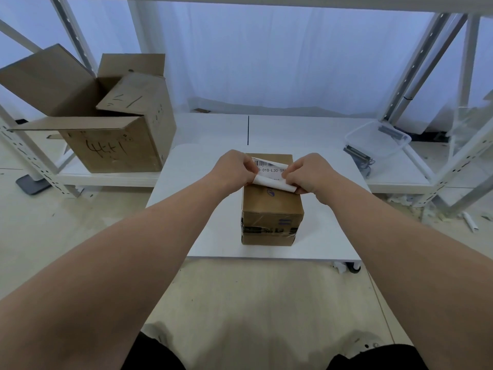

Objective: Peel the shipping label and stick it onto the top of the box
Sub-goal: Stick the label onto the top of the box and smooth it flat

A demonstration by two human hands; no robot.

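Both hands meet over the box. The left hand (234, 168) has its fingers curled in, pinching the left edge of the shipping label (269, 172). The right hand (310, 174) is curled the same way and pinches the label's right side, down at the near corner. The label stretches between them, barcode and printed numbers facing up, with its near edge rolled under in a white curl. It sits over the far half of the small cardboard box (272, 209); I cannot tell whether it is touching the top.

The box stands upright on a low white table (202, 209), with tape across its front. On the shelf (106, 178) to the left is a large open carton (114, 134) with black scribbles on its side. To the right is a clear plastic tub (378, 141).
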